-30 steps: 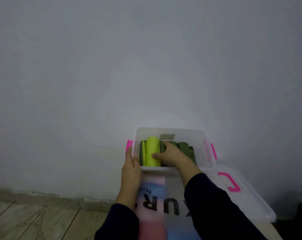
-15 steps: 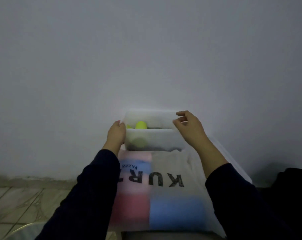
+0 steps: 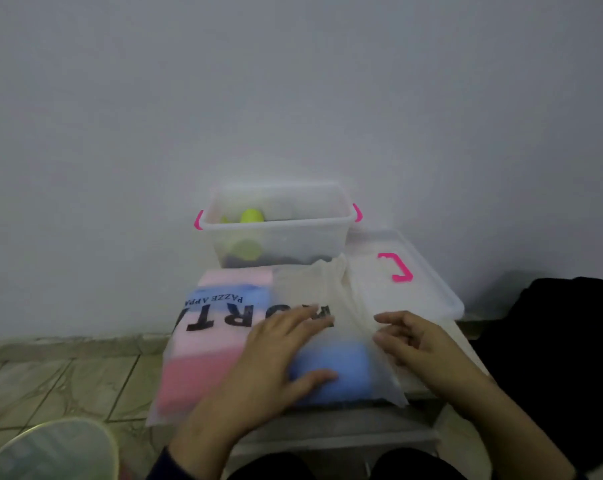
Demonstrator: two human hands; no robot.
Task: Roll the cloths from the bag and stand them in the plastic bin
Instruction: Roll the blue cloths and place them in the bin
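Hands first: the left hand [image 3: 279, 355] lies flat on the frosted bag [image 3: 224, 344], fingers straight and spread, thumb out over the blue cloth [image 3: 341, 368] that shows through the plastic. The right hand [image 3: 417, 344] sits just beside the bag's right edge with its fingers loosely bent toward that edge; whether they pinch the plastic cannot be told, as the frame is blurred there. The bag lies on the desk [image 3: 327, 434] directly under and between both hands, with pink cloths [image 3: 196, 372] inside on its left half and black lettering printed across it. Beyond the bag, touching its far edge and against the wall, stands the clear plastic bin [image 3: 279, 233] with pink handles, well apart from both hands. A yellow-green rolled cloth [image 3: 252, 216] stands upright in the bin's left part, with darker rolls dimly visible through the wall beside it. The bin's lid [image 3: 404, 282] lies to the right of the bag, beyond the right hand.
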